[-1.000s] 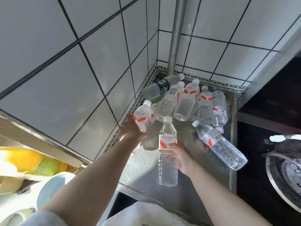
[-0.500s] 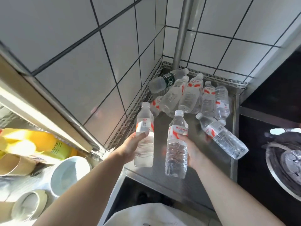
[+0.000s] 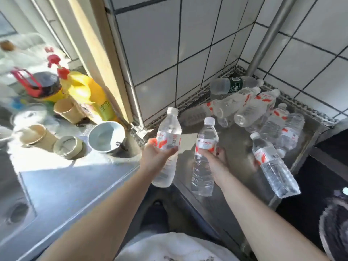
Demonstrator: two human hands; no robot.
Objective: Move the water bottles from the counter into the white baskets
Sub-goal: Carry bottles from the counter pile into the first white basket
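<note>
My left hand [image 3: 156,159] grips a clear water bottle [image 3: 168,136] with a red and white label, held upright above the counter's front edge. Beside it my right hand [image 3: 214,161] holds a second, slimmer labelled bottle [image 3: 204,170], also upright. Several more bottles [image 3: 250,108] lie in a heap in the tiled corner of the steel counter [image 3: 237,162], one with a dark green label [image 3: 234,85]. Another bottle [image 3: 273,164] lies on its side at the counter's right edge. No white basket is in view.
Left of the wall edge lie a steel sink top [image 3: 62,187], a white bowl [image 3: 106,136], paper cups [image 3: 35,133], a tape roll [image 3: 68,146] and a yellow bottle [image 3: 90,95]. A vertical steel pipe [image 3: 267,36] stands in the corner. A dark stove [image 3: 331,223] is at the right.
Both hands have drawn their bottles back from the heap toward me, and the left bottle now stands upright. The view has swung left, revealing the sink side.
</note>
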